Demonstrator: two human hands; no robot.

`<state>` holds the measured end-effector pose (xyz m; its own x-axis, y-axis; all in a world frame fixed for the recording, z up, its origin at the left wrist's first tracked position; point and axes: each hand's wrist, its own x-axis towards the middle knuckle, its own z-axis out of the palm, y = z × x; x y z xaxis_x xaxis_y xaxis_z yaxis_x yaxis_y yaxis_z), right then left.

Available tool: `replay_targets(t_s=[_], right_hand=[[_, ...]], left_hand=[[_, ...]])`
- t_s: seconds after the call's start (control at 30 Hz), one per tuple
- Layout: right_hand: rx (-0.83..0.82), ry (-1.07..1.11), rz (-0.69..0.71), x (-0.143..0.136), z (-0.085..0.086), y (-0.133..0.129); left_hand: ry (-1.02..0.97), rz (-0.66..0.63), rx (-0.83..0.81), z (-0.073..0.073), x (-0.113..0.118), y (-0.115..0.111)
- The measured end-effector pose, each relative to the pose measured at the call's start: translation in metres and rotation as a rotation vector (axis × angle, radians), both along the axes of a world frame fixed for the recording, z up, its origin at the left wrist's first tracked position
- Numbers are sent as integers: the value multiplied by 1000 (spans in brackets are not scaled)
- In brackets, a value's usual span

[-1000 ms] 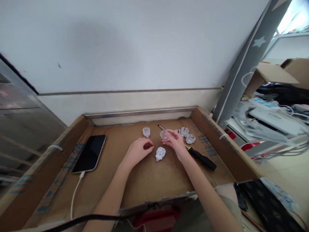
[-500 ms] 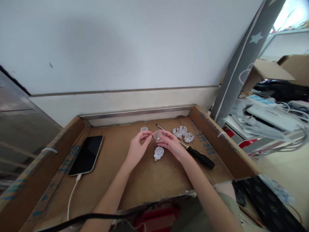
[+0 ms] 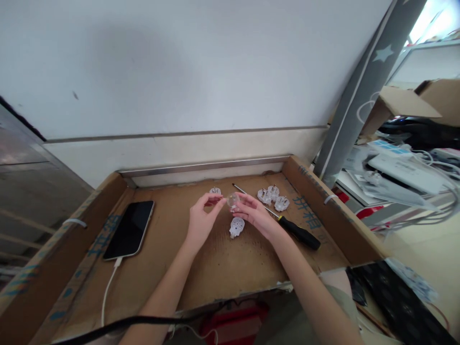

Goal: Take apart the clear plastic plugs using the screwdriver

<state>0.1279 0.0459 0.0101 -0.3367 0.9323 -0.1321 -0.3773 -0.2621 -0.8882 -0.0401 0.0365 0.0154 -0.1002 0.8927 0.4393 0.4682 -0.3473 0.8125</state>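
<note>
My right hand (image 3: 254, 214) is closed on a clear plastic plug housing (image 3: 233, 201), held up above the cardboard. The left hand (image 3: 201, 218) pinches at the housing's left side, thumb against forefinger; whatever is between those fingertips is too small to make out. Just below the hands lies a white plug part (image 3: 236, 227), flat side up. A plug piece with metal pins (image 3: 214, 190) sits behind my left fingers, partly covered by them. To the right, a screwdriver (image 3: 298, 233) with a black handle lies slantwise, part of its shaft hidden behind my right hand.
Several clear plug pieces with pins (image 3: 273, 193) lie at the back right. A phone (image 3: 129, 230) with a white charging cable (image 3: 108, 292) rests on the left. Raised walls edge the cardboard tray (image 3: 323, 215). A black cable (image 3: 143, 320) crosses the front.
Both hands stay nearly in place around the clear housing, which has turned slightly. The left hand has shifted a little to the left. The other things lie as before.
</note>
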Motion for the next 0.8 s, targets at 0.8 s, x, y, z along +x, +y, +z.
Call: replay_targets(t_s=[0.8], right_hand=[[26, -2, -3, -2, -5, 0]], left_hand=[[302, -29, 79, -5, 2, -4]])
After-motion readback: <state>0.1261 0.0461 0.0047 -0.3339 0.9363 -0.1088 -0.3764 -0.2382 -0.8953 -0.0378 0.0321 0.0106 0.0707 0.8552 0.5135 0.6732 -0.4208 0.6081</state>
